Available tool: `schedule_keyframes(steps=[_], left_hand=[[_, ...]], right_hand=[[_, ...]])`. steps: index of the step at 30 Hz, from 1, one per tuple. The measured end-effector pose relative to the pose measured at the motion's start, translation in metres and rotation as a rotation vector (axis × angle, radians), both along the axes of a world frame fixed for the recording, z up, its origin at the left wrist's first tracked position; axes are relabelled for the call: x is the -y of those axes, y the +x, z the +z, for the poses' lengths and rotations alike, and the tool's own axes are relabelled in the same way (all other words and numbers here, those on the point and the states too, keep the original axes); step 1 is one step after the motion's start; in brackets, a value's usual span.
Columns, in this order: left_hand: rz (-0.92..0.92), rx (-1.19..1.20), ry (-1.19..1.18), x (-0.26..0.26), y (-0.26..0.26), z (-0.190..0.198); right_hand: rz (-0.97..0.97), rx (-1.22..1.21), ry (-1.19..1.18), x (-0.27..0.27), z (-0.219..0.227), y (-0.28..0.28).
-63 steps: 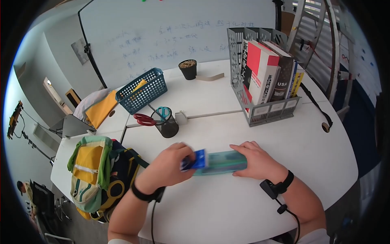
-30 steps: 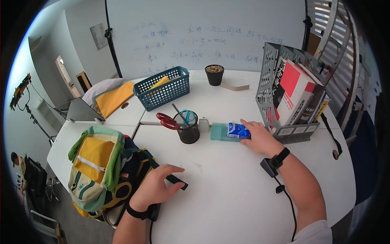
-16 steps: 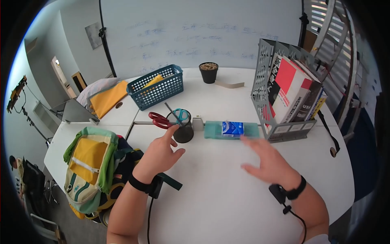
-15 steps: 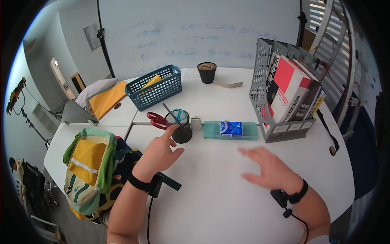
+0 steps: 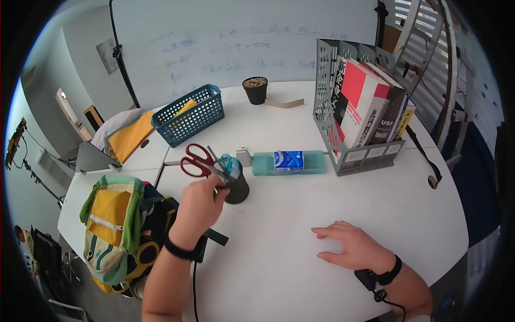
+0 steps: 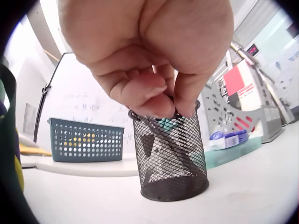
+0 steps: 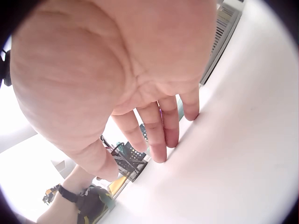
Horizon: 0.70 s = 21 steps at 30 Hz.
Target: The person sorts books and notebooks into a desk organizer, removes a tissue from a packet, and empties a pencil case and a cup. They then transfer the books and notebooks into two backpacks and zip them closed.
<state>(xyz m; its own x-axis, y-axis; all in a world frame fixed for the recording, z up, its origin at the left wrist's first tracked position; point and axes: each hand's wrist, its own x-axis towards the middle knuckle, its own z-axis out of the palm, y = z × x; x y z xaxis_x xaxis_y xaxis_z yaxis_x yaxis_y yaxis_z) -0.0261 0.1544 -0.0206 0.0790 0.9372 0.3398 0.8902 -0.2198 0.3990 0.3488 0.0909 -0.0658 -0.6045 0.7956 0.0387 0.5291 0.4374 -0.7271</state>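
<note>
My left hand pinches the rim of a black mesh pen holder between thumb and fingers. The left wrist view shows the holder close to the table, with the fingertips over its near rim. Red-handled scissors and teal-handled scissors stick out of its top. My right hand is low over the white table, fingers extended and holding nothing. Farther back lies a translucent teal case, with a blue pack that looks like tissues lying on it.
A backpack stands at the left, its dark strap reaching onto the table. Behind are a blue perforated basket, an orange pouch and a small black pot. A grey rack of books stands at back right.
The blue pack went onto the teal case, which was pushed back beside the rack. My right hand let go and drew nearer. My left hand took the pen holder's rim; the holder moved nearer.
</note>
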Motion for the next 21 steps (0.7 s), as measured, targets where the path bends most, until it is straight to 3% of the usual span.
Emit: schedule_keyframes(steps=[5,8,11,15,18,21], left_hand=[[-0.166,0.091,0.006,0.076,0.034,0.008],[-0.345,0.146,-0.003,0.103,0.056,0.003],[-0.473,0.237,-0.130,0.115,0.068,0.001],[-0.383,0.103,-0.061,0.113,0.048,0.014],[-0.329,0.047,-0.101,0.104,0.021,0.009],[-0.317,-0.001,-0.225,0.096,0.013,0.003]], right_hand=[[0.089,0.061,0.106,0.009,0.000,-0.015],[0.046,-0.018,0.025,0.015,-0.004,-0.035],[-0.081,-0.135,-0.205,0.021,0.006,-0.058],[-0.084,-0.149,-0.221,0.014,0.021,-0.058],[-0.087,0.082,-0.198,0.000,0.044,-0.057],[0.046,0.278,0.081,-0.011,0.059,-0.064]])
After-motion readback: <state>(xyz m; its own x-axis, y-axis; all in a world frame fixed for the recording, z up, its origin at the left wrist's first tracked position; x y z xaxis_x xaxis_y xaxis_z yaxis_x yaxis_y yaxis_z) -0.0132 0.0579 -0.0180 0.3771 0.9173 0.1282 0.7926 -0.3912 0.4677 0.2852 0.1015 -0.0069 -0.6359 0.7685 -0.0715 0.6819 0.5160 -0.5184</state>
